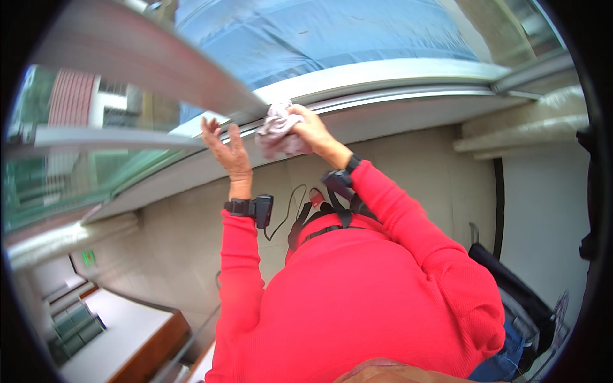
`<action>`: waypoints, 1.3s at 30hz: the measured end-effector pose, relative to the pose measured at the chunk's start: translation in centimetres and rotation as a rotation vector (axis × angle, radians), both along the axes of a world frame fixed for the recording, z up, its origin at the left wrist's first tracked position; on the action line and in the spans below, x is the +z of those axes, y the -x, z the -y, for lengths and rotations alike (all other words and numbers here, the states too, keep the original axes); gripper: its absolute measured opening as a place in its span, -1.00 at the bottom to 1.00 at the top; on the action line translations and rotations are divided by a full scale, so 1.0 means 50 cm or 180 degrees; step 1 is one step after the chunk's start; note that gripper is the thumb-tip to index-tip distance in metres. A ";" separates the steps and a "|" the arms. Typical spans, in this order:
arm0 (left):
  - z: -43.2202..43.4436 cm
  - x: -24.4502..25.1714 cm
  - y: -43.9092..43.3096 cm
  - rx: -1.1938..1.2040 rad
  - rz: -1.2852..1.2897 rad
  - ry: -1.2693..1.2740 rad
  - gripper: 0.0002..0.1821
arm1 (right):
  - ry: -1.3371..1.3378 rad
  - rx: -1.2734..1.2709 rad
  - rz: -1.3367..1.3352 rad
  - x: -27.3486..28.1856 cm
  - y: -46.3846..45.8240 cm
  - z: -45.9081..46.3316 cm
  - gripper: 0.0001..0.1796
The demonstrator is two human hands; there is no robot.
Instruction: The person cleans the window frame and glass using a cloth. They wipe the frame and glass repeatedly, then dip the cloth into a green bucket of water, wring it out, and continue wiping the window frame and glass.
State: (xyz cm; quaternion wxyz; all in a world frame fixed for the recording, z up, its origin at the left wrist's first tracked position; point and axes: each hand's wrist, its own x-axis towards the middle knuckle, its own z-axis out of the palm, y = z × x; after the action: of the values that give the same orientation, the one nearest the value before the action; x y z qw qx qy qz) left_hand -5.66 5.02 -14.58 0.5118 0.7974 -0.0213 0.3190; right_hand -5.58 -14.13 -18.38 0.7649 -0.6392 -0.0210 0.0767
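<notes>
My right hand (313, 131) grips a crumpled, pale pinkish cloth (279, 131) at the metal track (383, 95) of a window. Part of the cloth hangs over the inner side of the sill. My left hand (230, 148) is raised just left of the cloth, palm up with fingers apart, and holds nothing. It is close to the lower window rail (119, 139). A broad, blurred window frame post (167, 52) slants down to the track between the hands. Whether the cloth touches this post I cannot tell.
Blue sheeting (316, 33) lies beyond the window. A white-topped table (115, 330) with a brown edge stands at lower left, bearing greenish stacked items. Dark and blue fabric items (507, 297) are at lower right. A thin cable (287, 215) runs from my left wrist device. The tiled floor (187, 239) is below.
</notes>
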 end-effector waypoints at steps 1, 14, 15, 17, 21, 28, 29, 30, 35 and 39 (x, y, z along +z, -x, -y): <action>-0.016 0.001 0.024 -0.0067 -0.0089 0.0212 -0.32 | -0.0959 0.0179 -0.0355 0.002 0.003 -0.006 -0.69; -0.047 -0.057 0.236 -0.1581 -0.1893 0.3017 -0.19 | 0.1604 0.1592 0.0530 0.108 0.052 -0.138 -0.35; -0.054 -0.065 0.241 -0.1560 -0.2015 0.3023 -0.22 | 0.1974 0.1558 0.0682 0.116 0.041 -0.150 -0.39; -0.067 -0.081 0.247 -0.1279 -0.1745 0.2833 -0.27 | 0.2224 0.1107 0.1427 0.124 0.020 -0.187 -0.47; -0.100 -0.113 0.242 -0.0517 -0.1558 0.2560 -0.31 | 0.3550 0.0772 0.2232 0.098 -0.036 -0.317 -0.55; -0.128 -0.162 0.278 -0.0035 -0.2072 0.2535 -0.45 | 0.4659 0.1649 0.1706 0.037 -0.077 -0.245 -0.74; -0.131 -0.167 0.283 -0.0026 -0.2116 0.2473 -0.46 | 0.4560 0.1749 0.1568 0.041 -0.081 -0.210 -0.74; -0.134 -0.171 0.286 0.0001 -0.2214 0.2412 -0.48 | 0.4632 0.1630 0.1402 0.044 -0.071 -0.165 -0.73; -0.129 -0.190 0.278 -0.0072 -0.2360 0.2328 -0.54 | 0.5027 0.0768 0.1164 0.045 -0.025 0.124 -0.66; -0.121 -0.197 0.264 -0.0304 -0.2466 0.2197 -0.57 | 0.5963 0.0344 0.0062 0.073 -0.015 0.364 -0.55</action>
State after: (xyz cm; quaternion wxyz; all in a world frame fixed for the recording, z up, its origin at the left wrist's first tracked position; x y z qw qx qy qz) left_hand -18.83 11.06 -24.43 0.7292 0.6400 0.2396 -0.0347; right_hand -4.84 -32.33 -14.71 -0.0661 -0.9934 0.0132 0.0924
